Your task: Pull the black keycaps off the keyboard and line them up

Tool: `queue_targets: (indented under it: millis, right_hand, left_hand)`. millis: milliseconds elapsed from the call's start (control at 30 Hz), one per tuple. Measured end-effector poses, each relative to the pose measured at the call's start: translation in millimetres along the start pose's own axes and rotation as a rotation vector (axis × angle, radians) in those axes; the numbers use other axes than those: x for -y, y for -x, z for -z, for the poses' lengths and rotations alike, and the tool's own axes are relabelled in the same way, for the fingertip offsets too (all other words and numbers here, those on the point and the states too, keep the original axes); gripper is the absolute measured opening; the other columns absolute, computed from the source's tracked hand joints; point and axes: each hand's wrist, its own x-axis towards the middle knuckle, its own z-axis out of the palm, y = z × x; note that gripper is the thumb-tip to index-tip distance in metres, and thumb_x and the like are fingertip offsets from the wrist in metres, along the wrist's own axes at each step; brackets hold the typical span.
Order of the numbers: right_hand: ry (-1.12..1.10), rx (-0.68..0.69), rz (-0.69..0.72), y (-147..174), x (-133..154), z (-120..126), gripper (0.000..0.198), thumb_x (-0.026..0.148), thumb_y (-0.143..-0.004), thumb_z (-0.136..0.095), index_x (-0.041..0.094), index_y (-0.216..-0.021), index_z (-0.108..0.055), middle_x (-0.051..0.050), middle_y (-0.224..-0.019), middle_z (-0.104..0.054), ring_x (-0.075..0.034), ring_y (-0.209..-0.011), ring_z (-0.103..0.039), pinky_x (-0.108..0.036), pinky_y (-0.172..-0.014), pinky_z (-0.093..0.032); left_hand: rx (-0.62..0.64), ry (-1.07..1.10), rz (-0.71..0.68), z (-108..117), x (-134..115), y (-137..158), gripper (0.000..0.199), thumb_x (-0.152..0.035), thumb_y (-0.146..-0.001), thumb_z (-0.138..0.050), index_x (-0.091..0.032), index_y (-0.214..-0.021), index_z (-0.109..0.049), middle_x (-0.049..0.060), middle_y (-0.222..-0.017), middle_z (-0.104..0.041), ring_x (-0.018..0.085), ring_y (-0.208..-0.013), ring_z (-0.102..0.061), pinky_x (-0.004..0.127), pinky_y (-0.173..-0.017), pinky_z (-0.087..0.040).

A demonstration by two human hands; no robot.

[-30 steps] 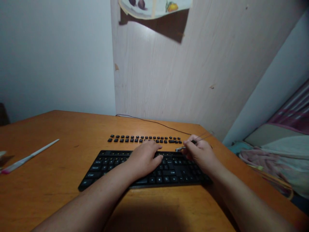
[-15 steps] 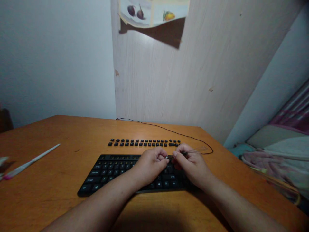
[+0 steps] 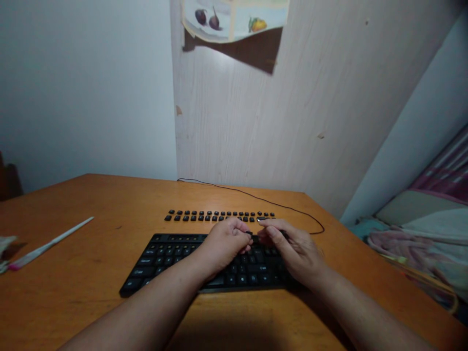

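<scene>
A small black keycap (image 3: pixel 249 233) is pinched between the thumb and fingertips of my left hand (image 3: pixel 224 243), above the keyboard's back edge. My right hand (image 3: pixel 298 248) is beside it, with thumb and index finger reaching toward the keycap. A dark bit of the wire keycap puller (image 3: pixel 284 235) shows among the right fingers; most of it is hidden. Beneath both hands lies the black keyboard (image 3: pixel 146 263), its right part covered by my right hand. Behind it, loose black keycaps (image 3: pixel 200 218) stand in two rows, the right end partly hidden by my right fingers.
A thin black cable (image 3: pixel 256 196) curves across the back of the wooden table (image 3: pixel 91 312). At left lies a long white pointed stick (image 3: pixel 54 241) with a pink end. Bedding (image 3: pixel 402 243) is beyond the table's right edge, and a wall rises behind.
My hands have drawn slightly apart. The keycap now shows in my left fingertips, while the puller's wires, which stuck out from my right hand, have mostly gone from sight.
</scene>
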Motion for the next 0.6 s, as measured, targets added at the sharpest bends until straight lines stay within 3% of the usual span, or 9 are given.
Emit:
queue_targets:
  millis: [100, 233, 400, 600]
  right_hand:
    - [0.119, -0.028, 0.083, -2.3, -6.2, 2.3, 0.024, 0.030, -0.095, -0.049, 0.026, -0.114, -0.063, -0.005, -0.103, -0.070, -0.018, -0.093, -0.066, -0.032, -0.083, -0.052]
    - [0.305, 0.083, 0.212, -5.7, -5.8, 3.4, 0.022, 0.028, -0.090, -0.057, 0.024, -0.112, -0.062, -0.008, -0.102, -0.067, -0.020, -0.092, -0.063, -0.033, -0.081, -0.051]
    - [0.403, 0.204, 0.228, -5.7, 1.8, 2.9, 0.016, 0.029, -0.090, -0.057, 0.024, -0.104, -0.064, -0.006, -0.094, -0.066, -0.019, -0.087, -0.061, -0.031, -0.077, -0.050]
    - [0.441, 0.193, 0.286, -5.8, 2.2, 3.3, 0.019, 0.028, -0.091, -0.057, 0.023, -0.108, -0.062, -0.007, -0.096, -0.065, -0.019, -0.087, -0.060, -0.031, -0.076, -0.049]
  left_hand:
    - [-0.002, 0.030, 0.025, -0.9, -3.7, 2.5, 0.011, -0.014, -0.079, -0.055, -0.016, -0.088, -0.051, 0.002, -0.077, -0.067, 0.010, -0.064, -0.062, 0.022, -0.060, -0.046]
    - [0.031, 0.048, 0.031, -1.5, -6.2, 4.7, 0.011, -0.013, -0.078, -0.055, -0.016, -0.088, -0.051, 0.002, -0.075, -0.067, 0.009, -0.064, -0.062, 0.022, -0.061, -0.047]
    - [0.035, 0.065, 0.023, -2.2, -3.9, 4.0, 0.016, -0.010, -0.076, -0.055, -0.017, -0.089, -0.048, -0.001, -0.067, -0.063, 0.011, -0.062, -0.063, 0.021, -0.059, -0.047]
    - [0.060, 0.052, 0.030, -2.6, -5.0, 3.9, 0.017, -0.008, -0.074, -0.054, -0.017, -0.085, -0.047, -0.001, -0.063, -0.064, 0.011, -0.059, -0.062, 0.020, -0.056, -0.046]
